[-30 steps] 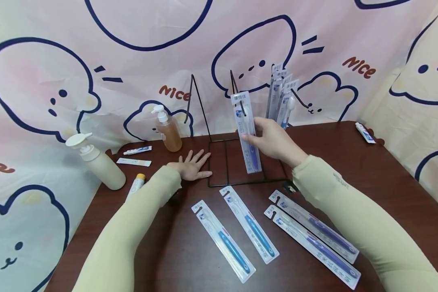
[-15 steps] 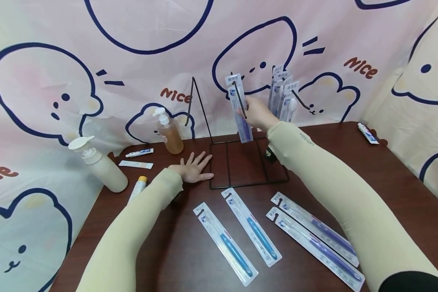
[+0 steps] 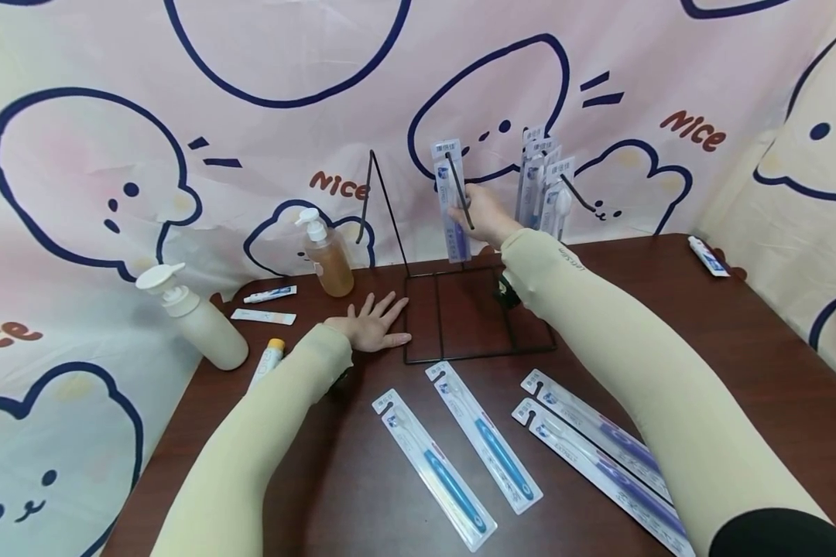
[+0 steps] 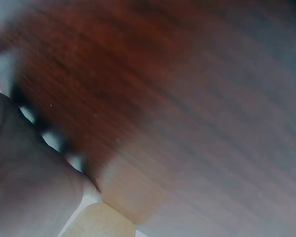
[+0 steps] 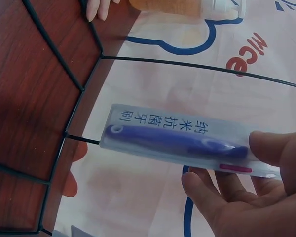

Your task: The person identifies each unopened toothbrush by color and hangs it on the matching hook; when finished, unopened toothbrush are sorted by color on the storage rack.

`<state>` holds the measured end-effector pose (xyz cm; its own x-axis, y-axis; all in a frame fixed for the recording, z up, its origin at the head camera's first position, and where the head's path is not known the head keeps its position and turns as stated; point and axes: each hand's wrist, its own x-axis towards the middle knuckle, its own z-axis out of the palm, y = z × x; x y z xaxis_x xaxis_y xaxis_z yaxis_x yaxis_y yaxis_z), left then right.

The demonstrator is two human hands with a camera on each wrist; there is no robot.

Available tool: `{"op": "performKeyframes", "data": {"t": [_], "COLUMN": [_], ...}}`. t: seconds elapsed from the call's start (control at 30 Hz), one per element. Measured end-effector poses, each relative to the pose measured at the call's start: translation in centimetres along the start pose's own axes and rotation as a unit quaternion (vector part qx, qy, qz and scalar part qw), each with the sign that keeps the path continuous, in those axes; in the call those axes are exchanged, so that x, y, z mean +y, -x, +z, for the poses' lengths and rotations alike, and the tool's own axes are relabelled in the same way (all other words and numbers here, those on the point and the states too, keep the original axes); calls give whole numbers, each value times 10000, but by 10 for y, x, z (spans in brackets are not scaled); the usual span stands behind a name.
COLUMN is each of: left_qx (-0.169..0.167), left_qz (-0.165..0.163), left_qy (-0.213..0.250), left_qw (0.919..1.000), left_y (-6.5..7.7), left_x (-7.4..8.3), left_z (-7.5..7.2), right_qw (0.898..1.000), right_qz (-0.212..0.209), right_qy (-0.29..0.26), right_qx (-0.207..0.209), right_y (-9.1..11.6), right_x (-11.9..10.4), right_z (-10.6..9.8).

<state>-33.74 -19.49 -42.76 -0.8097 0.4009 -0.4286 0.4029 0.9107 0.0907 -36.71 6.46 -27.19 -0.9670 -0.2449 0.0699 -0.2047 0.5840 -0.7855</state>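
Observation:
My right hand (image 3: 486, 214) holds a packaged toothbrush (image 3: 444, 193) by its side, up at the middle prong of a black wire rack (image 3: 440, 317). The prong passes through the top of the pack and sticks out in front. In the right wrist view, the thumb and fingers (image 5: 197, 190) grip the clear pack around its purple-handled toothbrush (image 5: 172, 140), which hangs down towards the rack's base. My left hand (image 3: 374, 325) lies on the table with fingers spread, fingertips at the rack's left edge. The left wrist view shows mostly blurred brown tabletop (image 4: 103, 89).
Several packaged toothbrushes (image 3: 553, 193) hang on the rack's right prong. In front lie two blue toothbrush packs (image 3: 453, 487) and two purple ones (image 3: 599, 456). Left stand a white pump bottle (image 3: 205, 329) and an amber one (image 3: 330, 267), near small tubes (image 3: 270, 294). Another tube (image 3: 707, 255) lies far right.
My right hand has lifted the purple toothbrush pack and pushed it back along the middle prong, farther from me. The left hand stays in place. The head view has shifted slightly.

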Motion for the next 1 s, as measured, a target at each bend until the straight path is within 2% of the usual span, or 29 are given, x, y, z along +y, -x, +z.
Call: {"op": "performKeyframes", "data": {"t": [0.13,0.27,0.4,0.47,0.6,0.7,0.8,0.9,1.0], "left_qx": [-11,-6,-37,-5,34,8,19,79,67], "left_qz": [-34,-7,-23,-2,29,71,95,120,149], "left_qy": [16,34,40,50,55,88,104,101,106], "left_qw": [10000,10000,10000,10000,10000,9999,9999,9998,9998], "left_y": [-4,-4,-1,1,4,6,7,7,7], "left_x": [-1,0,1,2,2,3,4,4,4], "left_z": [2,3,3,2,0,-1,-3,-6,-7], "right_qw": [9998,9992,9985,9987,9954,9819,9638,9523,9490], "right_qz": [-24,197,384,428,42,-177,-129,-98,-47], "right_qy": [-193,-338,-362,-177,631,1392,2034,2481,2719], "right_qx": [4,-58,-120,-225,-717,-1270,-1717,-1771,-1592], "right_y": [2,8,24,36,74,113,155,194,227], "right_x": [5,8,13,16,29,46,67,89,111], "right_z": [0,0,1,2,5,6,3,0,-4]}}
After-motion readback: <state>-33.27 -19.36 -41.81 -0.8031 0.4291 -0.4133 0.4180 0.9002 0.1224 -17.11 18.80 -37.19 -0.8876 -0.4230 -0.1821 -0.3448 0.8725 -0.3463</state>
